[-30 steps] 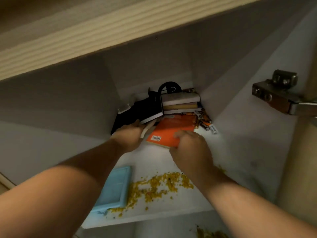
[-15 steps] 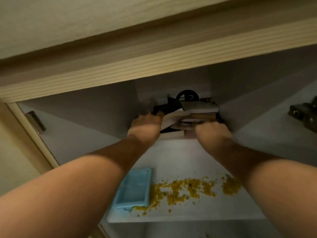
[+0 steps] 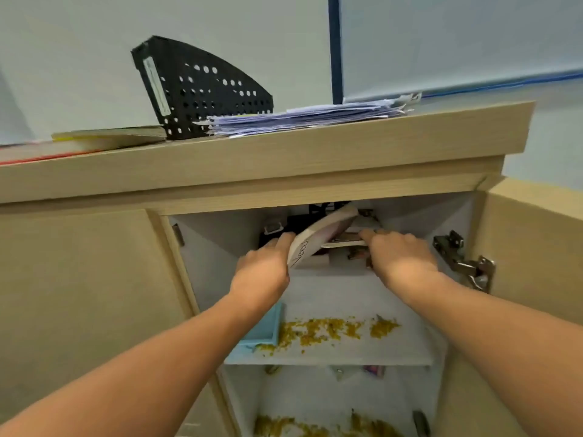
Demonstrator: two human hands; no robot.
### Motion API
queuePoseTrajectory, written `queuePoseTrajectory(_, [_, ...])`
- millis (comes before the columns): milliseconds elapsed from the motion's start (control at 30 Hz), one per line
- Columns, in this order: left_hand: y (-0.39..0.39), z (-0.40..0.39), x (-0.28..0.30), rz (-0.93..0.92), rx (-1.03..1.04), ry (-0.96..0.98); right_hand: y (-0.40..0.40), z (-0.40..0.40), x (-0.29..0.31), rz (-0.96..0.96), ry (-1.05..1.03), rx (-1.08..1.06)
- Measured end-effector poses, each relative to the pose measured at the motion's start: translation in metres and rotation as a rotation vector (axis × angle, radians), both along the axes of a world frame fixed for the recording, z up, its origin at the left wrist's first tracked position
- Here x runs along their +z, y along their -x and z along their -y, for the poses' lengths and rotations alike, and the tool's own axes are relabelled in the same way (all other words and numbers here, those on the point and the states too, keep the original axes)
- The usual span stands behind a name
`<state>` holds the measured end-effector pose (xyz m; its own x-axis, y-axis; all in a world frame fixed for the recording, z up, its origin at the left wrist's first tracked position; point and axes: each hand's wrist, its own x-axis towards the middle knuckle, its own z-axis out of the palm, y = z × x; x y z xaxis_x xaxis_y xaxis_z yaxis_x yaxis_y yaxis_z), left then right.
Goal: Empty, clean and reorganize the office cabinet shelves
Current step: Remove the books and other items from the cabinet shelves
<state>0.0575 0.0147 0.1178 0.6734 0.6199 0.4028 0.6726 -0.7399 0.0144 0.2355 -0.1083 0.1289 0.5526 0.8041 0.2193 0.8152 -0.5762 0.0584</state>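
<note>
Closed cabinet door panel far left, tan wood. On the cabinet top, left to right: flat books, black perforated file holder upright, loose paper stack. Inside the open compartment, upper shelf: light blue tray at the front left edge, partly behind the left forearm; yellow crumbs scattered along the front just right of it. Left hand reaches deep in, grip closed around the lower edge of a pale book tilted up to the right, lettering on its cover. Dark items behind it at the back, too dim to identify. Right hand just beside it, fingers curled over a stack of thin books at the shelf's back; grip holding them. Metal hinge on the right wall. Lower shelf carries more crumbs and small unclear objects.
</note>
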Motion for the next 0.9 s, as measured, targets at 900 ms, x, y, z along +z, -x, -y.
queuePoseTrajectory(900, [0.302, 0.098, 0.276, 0.775, -0.077, -0.723, 0.229, 0.077, 0.290, -0.052, -0.479, 0.681])
